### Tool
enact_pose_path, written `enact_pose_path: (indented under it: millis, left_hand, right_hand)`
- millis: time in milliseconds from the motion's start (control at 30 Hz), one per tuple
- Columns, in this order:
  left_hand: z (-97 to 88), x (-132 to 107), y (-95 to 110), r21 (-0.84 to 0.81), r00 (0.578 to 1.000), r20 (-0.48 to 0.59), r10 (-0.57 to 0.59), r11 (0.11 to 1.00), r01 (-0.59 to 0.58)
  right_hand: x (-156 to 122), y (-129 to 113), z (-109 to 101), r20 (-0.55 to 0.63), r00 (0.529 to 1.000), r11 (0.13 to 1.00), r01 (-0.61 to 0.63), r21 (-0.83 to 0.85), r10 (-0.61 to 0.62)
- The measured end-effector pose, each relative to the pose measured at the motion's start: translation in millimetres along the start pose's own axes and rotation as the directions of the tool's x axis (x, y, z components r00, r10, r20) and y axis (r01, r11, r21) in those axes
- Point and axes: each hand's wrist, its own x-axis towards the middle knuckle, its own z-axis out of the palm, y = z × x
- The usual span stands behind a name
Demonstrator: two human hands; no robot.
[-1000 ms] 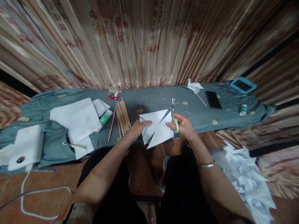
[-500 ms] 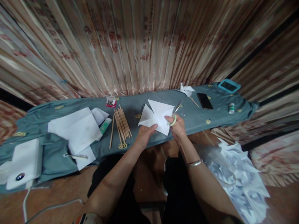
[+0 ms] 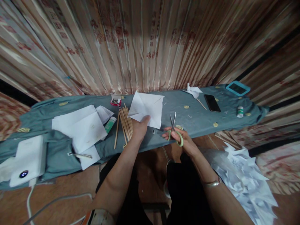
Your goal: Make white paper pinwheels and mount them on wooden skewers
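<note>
A square-looking sheet of white paper (image 3: 151, 107) is pinched at its near edge by my left hand (image 3: 140, 128), thumb on top. One cut line shows near its far right corner, and the sheet hides the tops of some wooden sticks. Off to the right, my right hand (image 3: 181, 139) has its fingers through the pale green handles of the scissors (image 3: 173, 120). The blades point away from me, slightly parted, and are apart from the paper. Left of my left hand lie the bundled wooden sticks (image 3: 124, 123).
At left are stacked papers (image 3: 86, 122), a glue stick (image 3: 110, 125), a pen (image 3: 82, 155) and a white power bank (image 3: 28, 159). A red box of pins (image 3: 116, 101) stands behind. Rightward lie a paper pinwheel (image 3: 193, 91), a phone (image 3: 212, 103) and a small bottle (image 3: 240, 112). Folded papers (image 3: 248, 181) fill a bag below.
My right hand has drawn the scissors away from the paper, down and to the right. My left hand has moved the sheet left and turned it.
</note>
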Motion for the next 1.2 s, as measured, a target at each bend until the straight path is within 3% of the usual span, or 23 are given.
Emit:
enact_pose_path:
  millis: [200,400,633,967,1200]
  left_hand:
    - [-10.7,10,11,0.290,0.992,0.003,0.124,0.949,-0.120]
    - [-11.8,13,3,0.392,0.992,0.035,0.123,0.911,-0.127]
    - [-10.9,15,-13,0.364,0.994,0.094,0.055,0.928,-0.085]
    - [-10.8,13,-11,0.175,1.000,0.015,0.017,0.984,-0.019]
    - [-13.3,14,-18,0.154,0.998,0.044,0.033,0.987,-0.039]
  right_hand:
    - [-5,13,4,0.249,0.958,0.984,-0.107,-0.146,0.141]
    - [4,21,8,0.293,0.945,0.979,-0.098,-0.176,0.147]
    - [16,23,6,0.357,0.922,0.983,-0.107,-0.146,0.153]
    - [22,21,8,0.359,0.921,0.984,-0.103,-0.145,0.149]
    - [22,22,9,0.348,0.926,0.985,-0.101,-0.143,0.146]
